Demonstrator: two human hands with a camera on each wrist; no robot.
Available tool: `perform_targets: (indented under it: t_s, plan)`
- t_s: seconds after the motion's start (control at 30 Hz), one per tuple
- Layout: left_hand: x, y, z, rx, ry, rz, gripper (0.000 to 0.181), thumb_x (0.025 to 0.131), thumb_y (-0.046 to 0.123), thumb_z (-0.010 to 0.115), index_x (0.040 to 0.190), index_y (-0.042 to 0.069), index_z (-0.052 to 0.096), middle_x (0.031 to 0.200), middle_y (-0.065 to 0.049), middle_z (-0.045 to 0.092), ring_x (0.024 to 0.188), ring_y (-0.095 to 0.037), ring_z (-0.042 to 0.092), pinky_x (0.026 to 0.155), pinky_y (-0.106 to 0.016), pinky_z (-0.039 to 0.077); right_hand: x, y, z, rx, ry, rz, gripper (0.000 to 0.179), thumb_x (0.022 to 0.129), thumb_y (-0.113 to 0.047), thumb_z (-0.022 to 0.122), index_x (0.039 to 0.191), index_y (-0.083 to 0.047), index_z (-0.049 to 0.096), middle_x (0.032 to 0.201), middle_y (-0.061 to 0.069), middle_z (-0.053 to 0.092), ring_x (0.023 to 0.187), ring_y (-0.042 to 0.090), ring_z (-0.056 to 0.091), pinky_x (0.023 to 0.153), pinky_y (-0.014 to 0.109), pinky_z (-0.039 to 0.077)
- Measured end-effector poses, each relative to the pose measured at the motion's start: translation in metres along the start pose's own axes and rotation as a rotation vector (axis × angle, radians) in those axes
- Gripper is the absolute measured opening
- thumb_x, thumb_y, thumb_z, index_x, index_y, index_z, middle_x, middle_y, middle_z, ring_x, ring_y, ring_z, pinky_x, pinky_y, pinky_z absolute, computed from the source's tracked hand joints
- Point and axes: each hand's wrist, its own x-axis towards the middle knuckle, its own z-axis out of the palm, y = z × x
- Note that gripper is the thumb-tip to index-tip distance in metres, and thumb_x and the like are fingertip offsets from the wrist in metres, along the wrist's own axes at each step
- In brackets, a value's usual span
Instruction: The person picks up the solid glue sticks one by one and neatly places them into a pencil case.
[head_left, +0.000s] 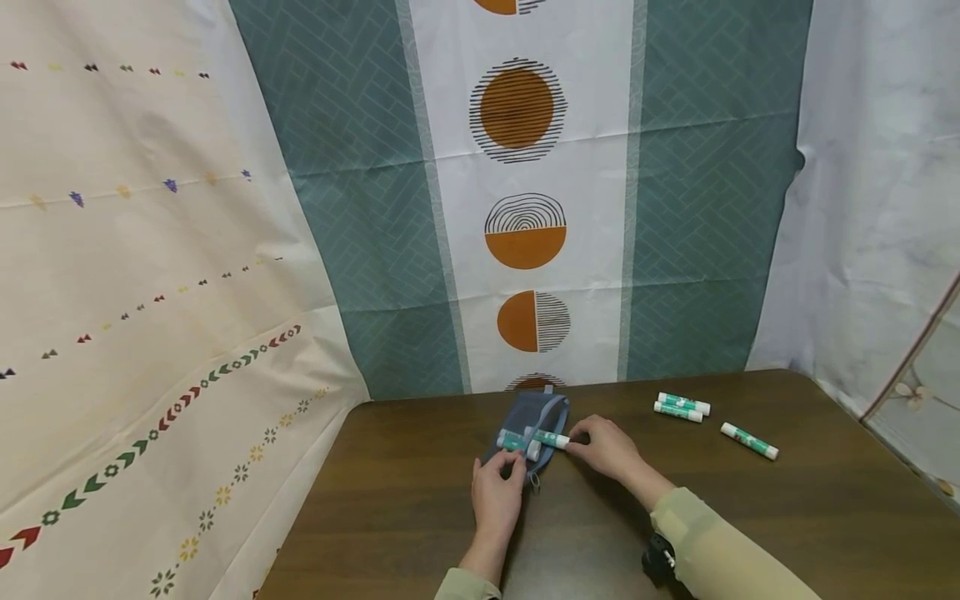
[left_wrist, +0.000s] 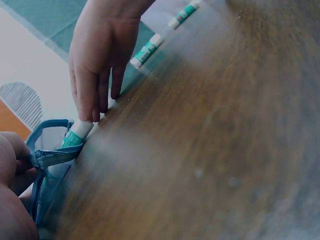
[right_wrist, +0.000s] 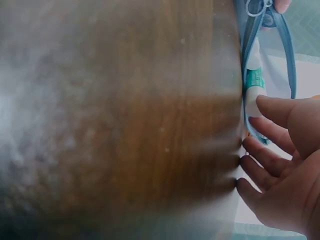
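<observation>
A blue-grey zippered mesh pouch (head_left: 525, 410) lies on the table with its mouth towards the right. My left hand (head_left: 497, 497) pinches the near edge of that mouth. Between the thumb and forefinger of my right hand (head_left: 606, 450) is the white end of a green-and-white glue stick (head_left: 553, 439), whose other end is inside the pouch. Through the mesh shows another glue stick (head_left: 512, 441). In the right wrist view, the held stick (right_wrist: 255, 80) lies within the zipper opening, and my other right fingers spread near the tabletop.
On the right of the brown table (head_left: 405, 500) lie two glue sticks side by side, the nearer one (head_left: 678, 412) touching the other. A separate glue stick (head_left: 750, 441) lies farther right. A patterned curtain (head_left: 525, 233) hangs behind the table.
</observation>
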Motion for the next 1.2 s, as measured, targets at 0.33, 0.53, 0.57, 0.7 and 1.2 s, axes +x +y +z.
perform_targets:
  t_s: [0.33,0.53,0.57,0.7,1.2]
  plan:
    - [-0.001,0.001,0.001,0.011,0.010,0.016,0.007,0.095,0.007,0.080,0.098,0.009,0.087,0.103,0.003,0.085,0.116,-0.031,0.078,0.129,-0.065,0.030,0.007,0.000,0.011,-0.009,0.029,-0.056,0.016,0.097,-0.026,0.086,0.104,-0.011,0.084,0.112,0.008,0.075,0.107,0.033,0.071,0.091,0.055,0.061]
    - [-0.001,0.003,0.001,0.013,0.010,0.013,0.007,0.095,0.009,0.081,0.097,0.009,0.087,0.104,0.002,0.085,0.117,-0.031,0.078,0.129,-0.065,0.031,0.012,-0.006,0.016,-0.031,0.027,-0.066,0.014,0.097,-0.025,0.086,0.103,-0.012,0.084,0.112,0.009,0.073,0.109,0.034,0.069,0.093,0.056,0.060]
    - [0.000,0.003,0.001,0.013,0.010,0.014,0.006,0.095,0.009,0.080,0.097,0.008,0.087,0.105,0.003,0.085,0.117,-0.031,0.078,0.129,-0.065,0.031,0.013,-0.007,0.016,-0.040,0.028,-0.070,0.014,0.097,-0.025,0.086,0.102,-0.012,0.083,0.112,0.009,0.073,0.110,0.034,0.069,0.093,0.057,0.060]
    - [0.000,0.003,0.001,0.014,0.009,0.016,0.006,0.096,0.009,0.080,0.093,0.008,0.085,0.105,0.004,0.085,0.118,-0.030,0.078,0.129,-0.066,0.030,0.017,-0.011,0.019,-0.056,0.022,-0.070,0.014,0.098,-0.025,0.085,0.103,-0.012,0.082,0.115,0.011,0.073,0.114,0.037,0.067,0.093,0.058,0.060]
    - [0.001,0.004,0.000,0.015,-0.006,-0.026,0.006,0.096,0.010,0.080,0.096,0.009,0.087,0.105,0.001,0.085,0.118,-0.033,0.077,0.131,-0.064,0.028,0.025,-0.021,0.026,-0.100,-0.010,-0.093,0.014,0.100,-0.022,0.082,0.110,-0.011,0.083,0.120,0.014,0.071,0.118,0.040,0.066,0.095,0.059,0.060]
